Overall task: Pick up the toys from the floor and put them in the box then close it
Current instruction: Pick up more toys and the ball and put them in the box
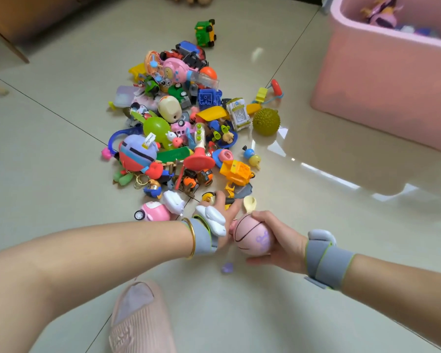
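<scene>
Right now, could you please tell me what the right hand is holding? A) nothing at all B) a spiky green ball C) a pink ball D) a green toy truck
C: the right hand has its fingers curled round the pink ball, lifted near the edge of the toy pile.

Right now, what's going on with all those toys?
A person is tidying up. Their right hand holds a pink ball, and their left hand reaches into the near edge of the toy pile; whether it grips anything is unclear. Most toys lie on the floor. The pink box stands open, with a few toys inside.
</scene>
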A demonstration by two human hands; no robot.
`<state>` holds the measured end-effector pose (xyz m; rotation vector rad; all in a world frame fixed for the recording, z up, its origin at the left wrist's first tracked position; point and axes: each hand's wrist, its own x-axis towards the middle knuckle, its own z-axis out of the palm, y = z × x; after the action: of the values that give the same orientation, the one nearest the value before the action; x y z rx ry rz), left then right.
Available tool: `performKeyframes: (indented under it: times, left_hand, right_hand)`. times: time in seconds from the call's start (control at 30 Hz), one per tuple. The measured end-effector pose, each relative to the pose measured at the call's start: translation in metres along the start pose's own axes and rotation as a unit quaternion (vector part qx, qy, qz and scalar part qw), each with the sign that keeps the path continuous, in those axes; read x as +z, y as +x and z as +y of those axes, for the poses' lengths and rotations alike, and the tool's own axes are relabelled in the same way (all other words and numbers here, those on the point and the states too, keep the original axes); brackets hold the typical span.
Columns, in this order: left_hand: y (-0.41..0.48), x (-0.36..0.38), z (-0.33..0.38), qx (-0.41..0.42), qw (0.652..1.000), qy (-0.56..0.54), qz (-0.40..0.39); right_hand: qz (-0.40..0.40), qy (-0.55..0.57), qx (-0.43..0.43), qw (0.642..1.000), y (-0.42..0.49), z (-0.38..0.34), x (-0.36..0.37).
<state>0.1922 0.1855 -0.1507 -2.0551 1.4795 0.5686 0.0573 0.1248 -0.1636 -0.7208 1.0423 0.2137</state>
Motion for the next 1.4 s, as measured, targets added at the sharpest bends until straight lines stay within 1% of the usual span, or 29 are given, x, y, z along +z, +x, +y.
performKeyframes:
  times: [0.07, 0.17, 0.27, 0.33, 0.43, 0.5, 0.53, 0.57, 0.63, 0.73, 0.8, 0.87, 0.93, 1.07, 1.13, 1.23, 1.33, 1.4]
  left_hand:
    - [0.014, -0.004, -0.004, 0.002, 1.000, -0.004, 0.014]
    - [0.036, -0.007, -0.015, -0.003, 0.996, -0.081, 0.028]
    - [0.053, -0.015, -0.023, -0.021, 0.990, -0.123, 0.063]
    - [0.055, -0.025, -0.028, -0.052, 0.982, -0.162, 0.084]
    - [0.049, -0.047, -0.047, -0.051, 0.977, -0.166, 0.123]
    - [0.053, -0.064, -0.068, -0.067, 0.968, -0.189, 0.149]
    - [0.055, -0.071, -0.077, -0.080, 0.965, -0.198, 0.151]
    - [0.058, -0.079, -0.087, -0.097, 0.963, -0.200, 0.151]
    - [0.060, -0.086, -0.099, -0.129, 0.962, -0.212, 0.117]
    - [0.066, -0.084, -0.096, -0.113, 0.957, -0.262, 0.061]
    - [0.082, -0.079, -0.091, -0.107, 0.952, -0.285, 0.042]
    - [0.092, -0.082, -0.085, -0.114, 0.947, -0.300, 0.015]
    - [0.095, -0.089, -0.081, -0.104, 0.941, -0.323, 0.002]
    - [0.105, -0.104, -0.076, -0.073, 0.937, -0.342, -0.020]
    - [0.111, -0.106, -0.076, -0.069, 0.927, -0.366, -0.037]
    - [0.114, -0.106, -0.080, -0.066, 0.900, -0.428, -0.049]
    - [0.126, -0.104, -0.084, -0.070, 0.863, -0.495, -0.072]
    - [0.126, -0.105, -0.078, -0.077, 0.806, -0.579, -0.090]
  right_hand:
    - [0.007, 0.015, -0.027, 0.999, 0.011, -0.018, 0.004]
    - [0.017, 0.046, -0.050, 0.998, 0.026, -0.045, 0.004]
    - [0.025, 0.040, -0.069, 0.996, 0.035, -0.071, 0.005]
    - [0.027, 0.006, -0.074, 0.997, 0.038, -0.085, 0.006]
    - [0.029, -0.065, -0.064, 0.995, 0.032, -0.107, 0.003]
    - [0.052, -0.122, -0.094, 0.987, 0.026, -0.124, -0.002]
    - [0.074, -0.129, -0.116, 0.982, 0.023, -0.129, -0.007]
    - [0.098, -0.128, -0.134, 0.978, 0.022, -0.135, -0.012]
    - [0.140, -0.115, -0.146, 0.973, 0.021, -0.140, -0.023]
    - [0.202, -0.079, -0.110, 0.970, 0.023, -0.137, -0.037]
    - [0.217, -0.044, -0.093, 0.971, 0.024, -0.135, -0.044]
    - [0.190, 0.021, -0.096, 0.977, 0.029, -0.136, -0.048]
    - [0.148, 0.068, -0.106, 0.981, 0.036, -0.137, -0.045]
    - [0.082, 0.110, -0.127, 0.982, 0.054, -0.145, -0.023]
    - [0.052, 0.126, -0.131, 0.982, 0.062, -0.154, -0.016]
    - [0.020, 0.144, -0.128, 0.981, 0.074, -0.163, -0.015]
    - [-0.017, 0.186, -0.124, 0.975, 0.087, -0.169, -0.014]
    - [-0.040, 0.202, -0.143, 0.968, 0.086, -0.170, -0.012]
